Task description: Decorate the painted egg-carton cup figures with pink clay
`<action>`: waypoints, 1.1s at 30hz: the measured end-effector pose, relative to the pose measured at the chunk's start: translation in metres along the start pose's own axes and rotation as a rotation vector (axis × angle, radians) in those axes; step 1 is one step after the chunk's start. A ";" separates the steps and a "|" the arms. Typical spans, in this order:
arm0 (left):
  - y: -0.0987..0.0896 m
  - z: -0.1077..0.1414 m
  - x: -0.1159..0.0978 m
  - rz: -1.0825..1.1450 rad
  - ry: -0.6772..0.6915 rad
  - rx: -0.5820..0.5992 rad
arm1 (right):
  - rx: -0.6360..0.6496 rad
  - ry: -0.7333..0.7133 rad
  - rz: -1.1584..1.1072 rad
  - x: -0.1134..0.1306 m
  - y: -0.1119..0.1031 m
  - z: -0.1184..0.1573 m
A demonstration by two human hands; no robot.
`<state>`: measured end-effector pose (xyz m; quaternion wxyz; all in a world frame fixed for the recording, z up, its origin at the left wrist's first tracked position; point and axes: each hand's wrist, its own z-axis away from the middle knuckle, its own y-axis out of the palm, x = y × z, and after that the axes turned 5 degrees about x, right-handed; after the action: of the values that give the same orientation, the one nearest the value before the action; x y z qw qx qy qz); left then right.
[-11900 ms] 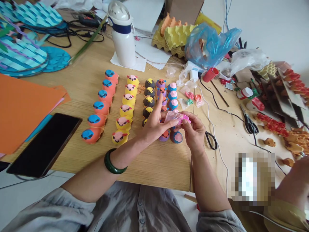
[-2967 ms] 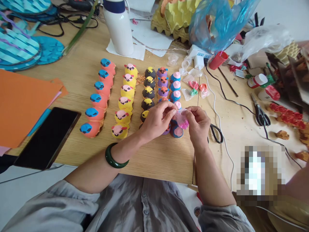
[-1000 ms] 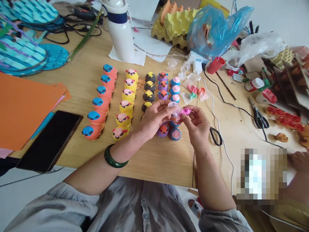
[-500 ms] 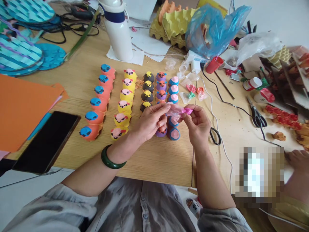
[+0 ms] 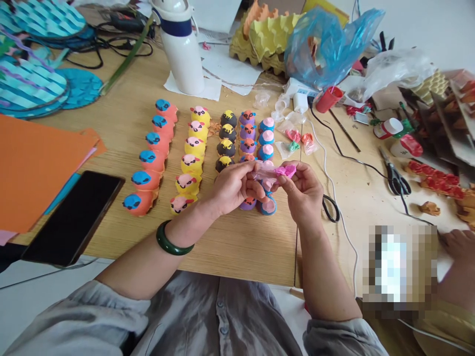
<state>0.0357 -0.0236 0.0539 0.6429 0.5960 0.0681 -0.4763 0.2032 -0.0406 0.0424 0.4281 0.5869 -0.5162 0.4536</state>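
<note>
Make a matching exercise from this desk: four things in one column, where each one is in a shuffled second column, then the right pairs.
Things
1. Jade-green bangle
2. Translucent pink wrap
3. Black phone
4. White flask

Places
A. Standing on a sheet of white paper
B. Held between the left hand and the right hand
C. Around the left wrist
D. Lying beside the orange paper

Pairs: 1-C, 2-B, 3-D, 4-A
</note>
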 end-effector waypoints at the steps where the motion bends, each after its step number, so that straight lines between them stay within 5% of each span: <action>1: 0.001 0.000 0.000 0.017 -0.021 0.006 | 0.017 0.009 -0.009 0.000 -0.001 0.000; 7: 0.006 0.002 -0.002 0.047 -0.056 0.126 | -0.109 0.009 0.005 -0.001 -0.005 0.001; 13: 0.004 0.002 0.006 -0.087 0.112 0.132 | -0.343 -0.277 0.258 0.000 -0.004 0.003; 17: -0.005 -0.001 0.016 -0.308 0.319 0.070 | -0.169 -0.455 0.456 -0.001 -0.002 0.004; 20: -0.008 0.000 0.018 -0.540 0.436 0.077 | -0.091 -0.426 0.481 -0.002 -0.002 0.004; 25: 0.000 0.010 0.011 -0.905 0.544 0.083 | -0.385 -0.406 0.312 -0.001 -0.004 0.004; 30: 0.007 0.016 0.008 -1.025 0.609 0.055 | -0.147 -0.308 0.285 -0.006 0.002 0.005; 33: 0.005 0.013 0.011 -0.972 0.577 0.045 | -0.289 -0.233 0.194 -0.007 0.002 0.002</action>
<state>0.0389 -0.0411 0.0533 0.2922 0.6155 0.4975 -0.5369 0.2008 -0.0415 0.0350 0.3995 0.5157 -0.6759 0.3430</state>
